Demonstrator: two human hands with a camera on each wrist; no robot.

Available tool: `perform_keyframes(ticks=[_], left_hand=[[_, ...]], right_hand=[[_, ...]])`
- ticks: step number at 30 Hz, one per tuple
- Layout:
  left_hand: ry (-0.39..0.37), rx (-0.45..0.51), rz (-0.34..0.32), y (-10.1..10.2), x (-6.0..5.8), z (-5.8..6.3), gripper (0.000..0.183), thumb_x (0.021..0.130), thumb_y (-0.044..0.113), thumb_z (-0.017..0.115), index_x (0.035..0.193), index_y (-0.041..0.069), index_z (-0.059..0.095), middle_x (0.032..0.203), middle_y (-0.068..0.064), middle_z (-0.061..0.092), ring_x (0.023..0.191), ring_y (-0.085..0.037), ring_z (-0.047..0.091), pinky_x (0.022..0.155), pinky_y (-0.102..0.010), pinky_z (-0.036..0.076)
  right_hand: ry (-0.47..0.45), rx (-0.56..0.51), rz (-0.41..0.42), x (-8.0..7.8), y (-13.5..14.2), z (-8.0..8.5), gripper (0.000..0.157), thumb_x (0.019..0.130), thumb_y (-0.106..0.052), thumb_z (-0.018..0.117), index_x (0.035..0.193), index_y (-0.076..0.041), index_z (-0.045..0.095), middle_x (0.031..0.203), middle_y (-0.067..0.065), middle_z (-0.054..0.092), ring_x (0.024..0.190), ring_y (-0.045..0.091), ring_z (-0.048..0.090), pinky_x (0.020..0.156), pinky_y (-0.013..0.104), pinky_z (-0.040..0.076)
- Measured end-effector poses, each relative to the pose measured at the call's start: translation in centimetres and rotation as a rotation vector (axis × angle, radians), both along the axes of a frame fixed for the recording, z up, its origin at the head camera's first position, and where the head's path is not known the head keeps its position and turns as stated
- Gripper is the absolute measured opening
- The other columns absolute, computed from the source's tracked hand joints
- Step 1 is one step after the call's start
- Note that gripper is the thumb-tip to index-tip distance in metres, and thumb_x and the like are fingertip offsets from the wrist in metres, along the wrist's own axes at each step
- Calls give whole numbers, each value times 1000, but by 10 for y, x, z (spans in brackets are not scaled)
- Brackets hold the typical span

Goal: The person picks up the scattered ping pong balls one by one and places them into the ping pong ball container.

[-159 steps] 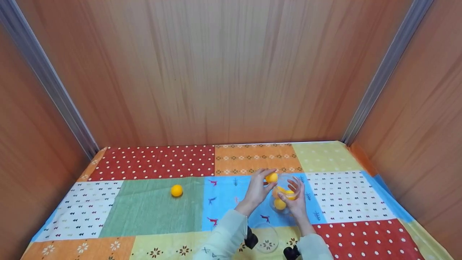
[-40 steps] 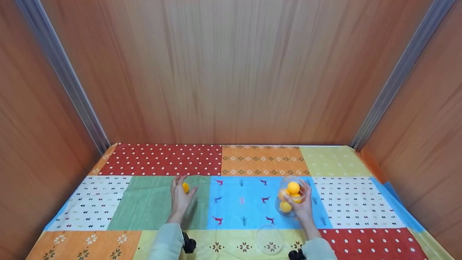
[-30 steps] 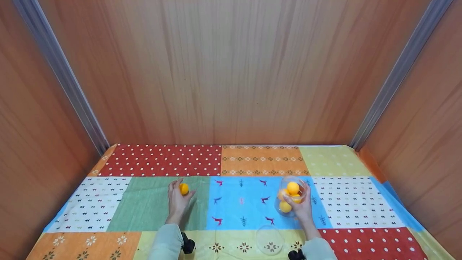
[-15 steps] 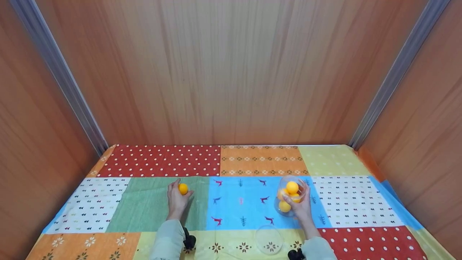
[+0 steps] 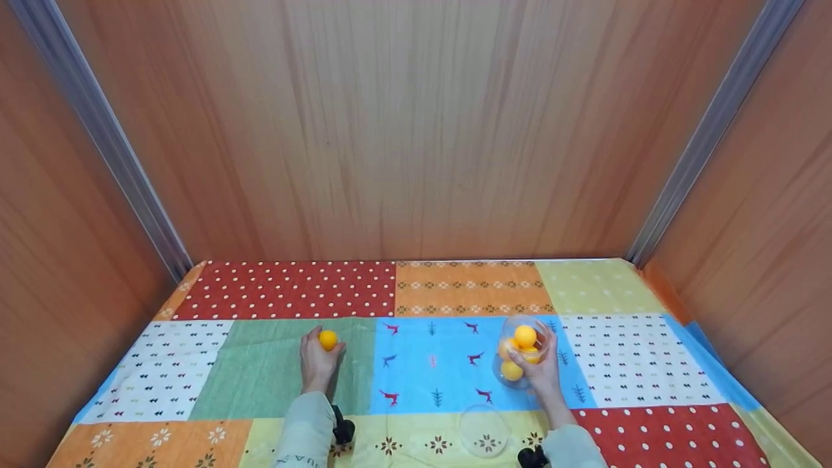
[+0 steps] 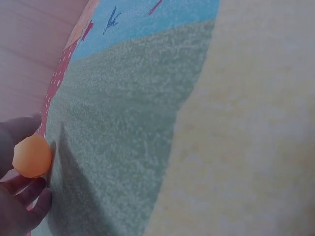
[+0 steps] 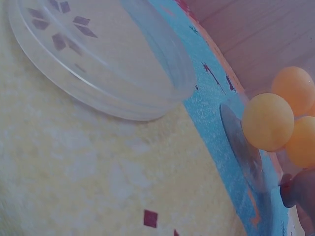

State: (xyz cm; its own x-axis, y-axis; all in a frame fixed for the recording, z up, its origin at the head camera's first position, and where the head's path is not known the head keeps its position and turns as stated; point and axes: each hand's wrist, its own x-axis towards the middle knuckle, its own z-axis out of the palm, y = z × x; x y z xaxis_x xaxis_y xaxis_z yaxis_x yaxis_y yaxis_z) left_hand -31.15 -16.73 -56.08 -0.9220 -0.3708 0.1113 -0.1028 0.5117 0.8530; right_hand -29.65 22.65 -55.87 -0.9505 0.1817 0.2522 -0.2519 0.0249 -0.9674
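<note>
On the green patch of the tablecloth, my left hand (image 5: 317, 363) holds an orange ping-pong ball (image 5: 327, 340) between thumb and fingers. In the left wrist view the ping-pong ball (image 6: 32, 156) sits close to the cloth; whether it touches is unclear. My right hand (image 5: 543, 369) grips a clear plastic jar (image 5: 504, 328) standing on the blue patch. Several orange ping-pong balls (image 5: 525, 336) are inside it, and the right wrist view shows them (image 7: 268, 122) through its wall. Some of the right fingers are seen only through the jar.
A clear round lid (image 5: 484, 431) lies on the yellow patch in front of the jar, near the right wrist. The patchwork tablecloth (image 5: 279, 383) spreads to wooden panels (image 5: 416, 130) at the back and both sides.
Earlier the left hand held a ball at the jar's mouth while another lay on the green patch. It then moved left to that ball, and its fingers closed round it. The right hand keeps the jar.
</note>
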Motion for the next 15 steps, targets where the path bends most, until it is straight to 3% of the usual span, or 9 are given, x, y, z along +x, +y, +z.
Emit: perform_keyframes(ticks=[7, 15], left_hand=[[-6, -49, 38, -2, -3, -3, 50, 80, 8, 64, 121, -10, 42, 107, -25, 47, 94, -36, 45, 88, -47, 36], [-10, -68, 26, -1, -4, -5, 46, 81, 8, 62, 119, -9, 44, 106, -25, 48, 92, -36, 45, 86, -47, 37]], right_hand=[[-27, 8, -2, 0, 0, 0, 82, 73, 0, 68, 137, -7, 17, 132, 16, 32, 116, 25, 33, 96, 40, 27], [-42, -25, 31, 2, 1, 1, 81, 75, 1, 67, 137, -10, 16, 134, 14, 29, 118, 24, 31, 97, 41, 26]])
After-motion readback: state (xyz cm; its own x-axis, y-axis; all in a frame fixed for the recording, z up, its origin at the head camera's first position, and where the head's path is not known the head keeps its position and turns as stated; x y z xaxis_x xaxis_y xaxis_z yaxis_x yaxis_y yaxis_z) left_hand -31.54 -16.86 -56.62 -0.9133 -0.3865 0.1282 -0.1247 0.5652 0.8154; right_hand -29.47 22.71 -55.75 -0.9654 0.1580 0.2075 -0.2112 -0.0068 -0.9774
